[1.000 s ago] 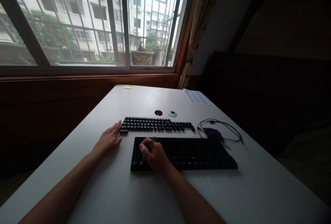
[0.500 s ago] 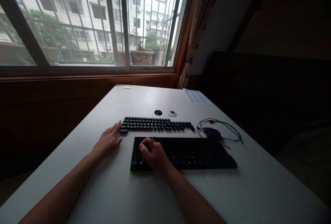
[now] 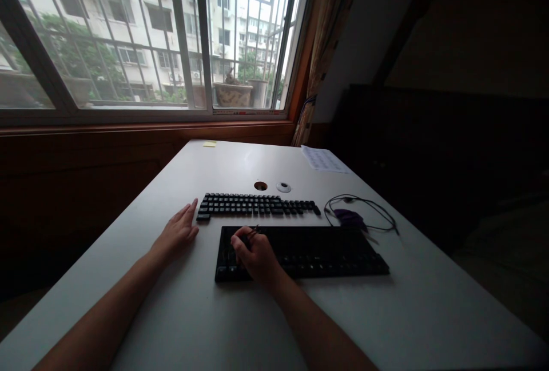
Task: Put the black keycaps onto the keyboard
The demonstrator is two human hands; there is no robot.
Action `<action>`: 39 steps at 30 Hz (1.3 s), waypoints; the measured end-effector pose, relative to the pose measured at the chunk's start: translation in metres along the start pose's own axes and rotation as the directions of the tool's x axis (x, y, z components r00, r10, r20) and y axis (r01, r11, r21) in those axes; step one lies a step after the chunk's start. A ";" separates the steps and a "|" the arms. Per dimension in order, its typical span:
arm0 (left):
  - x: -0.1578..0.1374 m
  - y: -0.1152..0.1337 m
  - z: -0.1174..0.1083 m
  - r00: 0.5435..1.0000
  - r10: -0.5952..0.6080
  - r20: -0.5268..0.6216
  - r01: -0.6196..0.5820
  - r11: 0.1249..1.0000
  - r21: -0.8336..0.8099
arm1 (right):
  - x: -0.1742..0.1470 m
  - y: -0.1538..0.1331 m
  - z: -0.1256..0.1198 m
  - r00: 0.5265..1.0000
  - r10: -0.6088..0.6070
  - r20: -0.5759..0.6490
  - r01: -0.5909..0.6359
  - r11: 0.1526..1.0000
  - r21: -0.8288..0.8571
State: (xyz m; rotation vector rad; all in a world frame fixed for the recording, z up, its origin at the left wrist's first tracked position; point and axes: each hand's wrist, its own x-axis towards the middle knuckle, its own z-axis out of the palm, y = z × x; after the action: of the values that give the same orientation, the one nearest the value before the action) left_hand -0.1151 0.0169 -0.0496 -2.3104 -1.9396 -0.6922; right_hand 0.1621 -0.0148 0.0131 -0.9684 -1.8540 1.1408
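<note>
My right hand [image 3: 256,254] is closed over the left end of a black keyboard [image 3: 334,248]. Thin wire of what looks like a keycap puller [image 3: 254,231] pokes out above its fingers; the tool's lower end is hidden. Many keycaps are off this keyboard, while some remain along its front rows. Behind it, loose black keycaps [image 3: 240,205] lie on the table in keyboard-like rows. My left hand [image 3: 178,231] rests flat on the table, fingers stretched out, just left of those rows. A single wide keycap [image 3: 203,218] sits at their front left corner, near the left thumb.
A looped black cable [image 3: 364,196] and a dark purple item [image 3: 349,218] lie at the right on the white table [image 3: 171,314]. Farther back are a cable hole [image 3: 261,186], a round cover [image 3: 283,187], printed paper [image 3: 325,159] and a yellow note [image 3: 210,144].
The view has shifted slightly, so the table's things appear a little farther left. My left fingers have edged slightly away from the keycap rows. The right hand keeps nearly the same place and grip.
</note>
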 end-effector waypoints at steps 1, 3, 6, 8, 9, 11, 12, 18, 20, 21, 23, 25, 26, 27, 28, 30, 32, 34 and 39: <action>0.000 0.000 -0.001 1.000 -0.002 -0.032 0.001 1.000 -0.031 | 0.000 -0.001 -0.001 1.000 0.001 -0.018 -0.001 1.000 0.003; -0.001 0.001 -0.008 0.994 -0.012 -0.112 0.001 0.995 -0.096 | -0.001 -0.002 -0.005 0.997 -0.014 -0.074 0.013 1.000 -0.014; -0.004 0.005 -0.026 0.974 -0.045 -0.223 -0.004 0.976 -0.218 | -0.003 -0.004 -0.015 0.983 -0.061 -0.176 0.047 0.996 -0.081; -0.007 0.008 -0.041 0.973 -0.045 -0.227 -0.017 0.964 -0.264 | -0.004 -0.005 -0.025 0.969 -0.085 -0.232 0.057 0.991 -0.125; -0.008 0.011 -0.048 0.977 -0.026 -0.211 -0.034 0.961 -0.275 | -0.004 -0.006 -0.030 0.961 -0.094 -0.260 0.056 0.987 -0.149; -0.012 0.016 -0.059 0.985 0.065 -0.162 -0.115 0.940 -0.322 | -0.004 -0.008 -0.038 0.945 -0.114 -0.308 0.048 0.976 -0.214; -0.013 0.020 -0.062 0.982 0.111 -0.156 -0.159 0.925 -0.345 | -0.003 -0.009 -0.040 0.939 -0.128 -0.318 0.046 0.966 -0.254; -0.020 0.057 -0.059 0.929 0.364 -0.070 -0.361 0.846 -0.392 | -0.004 -0.016 -0.041 0.953 -0.166 -0.252 0.063 0.926 -0.372; -0.021 0.070 -0.058 0.899 0.437 -0.021 -0.410 0.824 -0.390 | -0.004 -0.015 -0.038 0.957 -0.161 -0.239 0.071 0.935 -0.348; -0.022 0.074 -0.059 0.888 0.459 -0.003 -0.425 0.819 -0.386 | -0.004 -0.015 -0.037 0.960 -0.158 -0.230 0.075 0.941 -0.331; -0.023 0.081 -0.060 0.869 0.494 0.027 -0.447 0.807 -0.387 | -0.004 -0.014 -0.036 0.966 -0.149 -0.211 0.081 0.951 -0.299; -0.023 0.084 -0.061 0.858 0.512 0.043 -0.459 0.802 -0.383 | -0.004 -0.014 -0.035 0.969 -0.142 -0.201 0.083 0.958 -0.275; -0.023 0.084 -0.061 0.856 0.516 0.046 -0.462 0.801 -0.382 | -0.004 -0.014 -0.035 0.969 -0.140 -0.202 0.083 0.961 -0.265; -0.024 0.084 -0.061 0.855 0.517 0.046 -0.464 0.800 -0.381 | -0.004 -0.014 -0.035 0.968 -0.138 -0.208 0.083 0.964 -0.254; -0.024 0.084 -0.061 0.854 0.519 0.044 -0.465 0.798 -0.384 | -0.004 -0.015 -0.035 0.967 -0.137 -0.217 0.083 0.967 -0.240; -0.024 0.085 -0.061 0.852 0.522 0.041 -0.467 0.793 -0.391 | -0.005 -0.015 -0.035 0.962 -0.135 -0.236 0.085 0.974 -0.209; -0.025 0.086 -0.061 0.846 0.532 0.046 -0.474 0.787 -0.395 | -0.005 -0.014 -0.034 0.961 -0.137 -0.239 0.094 0.978 -0.185; -0.025 0.088 -0.060 0.837 0.545 0.055 -0.484 0.783 -0.390 | -0.006 -0.012 -0.032 0.964 -0.151 -0.217 0.110 0.975 -0.191; -0.026 0.092 -0.061 0.823 0.559 0.100 -0.488 0.786 -0.379 | -0.007 -0.010 -0.026 0.955 -0.275 -0.114 0.230 0.925 -0.303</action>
State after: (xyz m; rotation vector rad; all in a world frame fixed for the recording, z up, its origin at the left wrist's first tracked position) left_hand -0.0497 -0.0464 0.0182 -3.0500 -1.1646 -0.7873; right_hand 0.1858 -0.0147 0.0291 -0.9116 -1.9822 0.6346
